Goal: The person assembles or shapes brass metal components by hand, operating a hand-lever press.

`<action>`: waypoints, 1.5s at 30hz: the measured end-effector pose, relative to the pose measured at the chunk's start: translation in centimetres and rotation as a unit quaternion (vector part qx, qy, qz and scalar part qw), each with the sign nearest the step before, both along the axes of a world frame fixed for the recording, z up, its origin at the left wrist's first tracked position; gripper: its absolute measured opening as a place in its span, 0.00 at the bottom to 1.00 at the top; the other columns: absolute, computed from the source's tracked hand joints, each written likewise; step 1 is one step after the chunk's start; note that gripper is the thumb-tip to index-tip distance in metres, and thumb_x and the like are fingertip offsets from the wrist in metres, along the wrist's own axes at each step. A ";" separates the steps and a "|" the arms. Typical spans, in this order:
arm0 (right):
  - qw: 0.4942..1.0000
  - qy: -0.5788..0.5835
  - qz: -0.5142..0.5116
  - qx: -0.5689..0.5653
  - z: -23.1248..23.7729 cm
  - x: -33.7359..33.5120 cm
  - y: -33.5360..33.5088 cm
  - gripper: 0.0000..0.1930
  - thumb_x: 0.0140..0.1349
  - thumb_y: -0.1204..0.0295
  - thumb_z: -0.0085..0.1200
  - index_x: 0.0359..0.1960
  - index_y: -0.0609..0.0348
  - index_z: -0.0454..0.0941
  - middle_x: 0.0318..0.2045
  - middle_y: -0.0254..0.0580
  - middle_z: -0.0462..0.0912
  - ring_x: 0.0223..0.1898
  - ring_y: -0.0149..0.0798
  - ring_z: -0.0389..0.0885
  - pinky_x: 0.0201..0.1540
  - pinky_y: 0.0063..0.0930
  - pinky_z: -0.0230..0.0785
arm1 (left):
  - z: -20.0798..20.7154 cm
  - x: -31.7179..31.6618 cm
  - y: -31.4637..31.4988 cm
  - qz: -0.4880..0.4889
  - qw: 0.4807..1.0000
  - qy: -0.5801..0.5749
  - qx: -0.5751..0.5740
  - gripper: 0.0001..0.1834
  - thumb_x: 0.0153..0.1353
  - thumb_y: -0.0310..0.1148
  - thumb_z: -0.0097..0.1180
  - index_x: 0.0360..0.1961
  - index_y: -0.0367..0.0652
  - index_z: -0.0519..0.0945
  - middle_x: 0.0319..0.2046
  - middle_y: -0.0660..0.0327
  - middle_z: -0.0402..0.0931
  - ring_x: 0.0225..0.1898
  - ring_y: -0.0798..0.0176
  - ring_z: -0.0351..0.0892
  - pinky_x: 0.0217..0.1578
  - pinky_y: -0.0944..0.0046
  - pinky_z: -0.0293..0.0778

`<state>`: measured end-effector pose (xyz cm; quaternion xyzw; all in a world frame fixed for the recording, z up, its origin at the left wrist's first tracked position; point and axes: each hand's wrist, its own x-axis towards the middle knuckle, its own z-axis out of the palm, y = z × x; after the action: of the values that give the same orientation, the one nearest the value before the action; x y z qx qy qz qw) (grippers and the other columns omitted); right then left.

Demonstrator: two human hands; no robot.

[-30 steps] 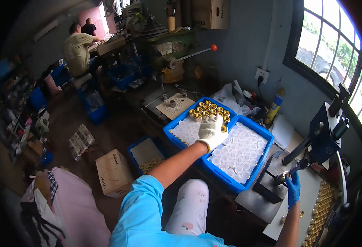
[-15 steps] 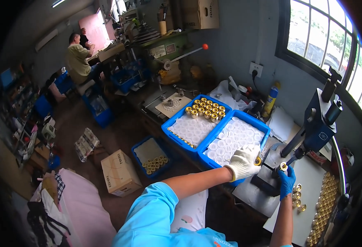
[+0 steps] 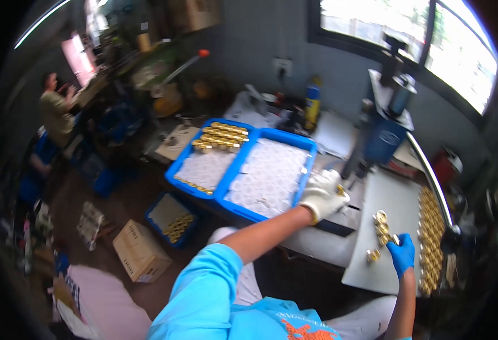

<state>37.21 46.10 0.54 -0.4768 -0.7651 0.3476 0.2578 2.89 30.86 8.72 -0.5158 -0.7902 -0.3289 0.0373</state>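
Note:
My left hand (image 3: 322, 195), in a white knit glove, is closed on a brass fitting (image 3: 340, 190) beside the base of the blue bench press (image 3: 386, 139). In a blue glove, my right hand (image 3: 403, 255) pinches another ring-shaped brass fitting (image 3: 396, 239) over the grey board (image 3: 393, 198). Close by the right fingers stands a short line of loose brass fittings (image 3: 381, 222), with a single one (image 3: 373, 255) nearer me. Motion blurs the picture, so the fittings' fine details do not show.
Two blue trays lined with white discs, the left tray (image 3: 195, 191) and the right tray (image 3: 249, 212), sit left of the press; the left one carries rows of brass fittings (image 3: 223, 136). Packed fittings (image 3: 430, 238) line the board's right side. A carton (image 3: 140, 249) stands on the floor. Another person (image 3: 57, 107) sits far left.
The view has swung to the right. My right hand has gone from the press down to the loose fittings on the board. My left hand stays by the press with its fitting.

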 end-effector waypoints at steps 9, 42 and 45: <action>0.951 -0.307 -0.030 0.004 -6.0 6.5 0.2 0.17 0.57 0.62 0.64 0.43 0.58 0.78 0.48 0.58 0.74 0.44 0.61 0.82 0.49 0.49 0.76 | -1.6 0.9 2.7 0.021 1.000 -0.022 0.000 0.26 0.46 0.48 0.77 0.32 0.43 0.75 0.32 0.50 0.77 0.36 0.45 0.80 0.38 0.51 0.77; 0.980 0.183 -0.079 -0.026 4.9 -17.1 -3.2 0.12 0.74 0.65 0.53 0.47 0.61 0.81 0.17 0.28 0.70 0.14 0.24 0.69 0.15 0.25 0.63 | -5.1 -32.3 -22.0 0.457 0.888 -0.051 -0.025 0.39 0.49 0.45 0.68 0.62 0.49 0.67 0.53 0.44 0.79 0.54 0.40 0.80 0.52 0.44 0.76; 0.971 0.207 -0.094 0.073 2.3 -19.2 -0.9 0.11 0.74 0.64 0.53 0.44 0.59 0.82 0.16 0.28 0.70 0.12 0.23 0.68 0.14 0.23 0.61 | -6.4 -33.7 -21.4 0.450 0.887 -0.101 0.003 0.43 0.48 0.45 0.72 0.64 0.46 0.67 0.56 0.46 0.77 0.56 0.43 0.79 0.57 0.47 0.75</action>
<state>17.99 45.24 2.82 -0.4444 -0.6697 0.3565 0.4763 -30.81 9.43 2.31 -0.0684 -0.9361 -0.3293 0.1025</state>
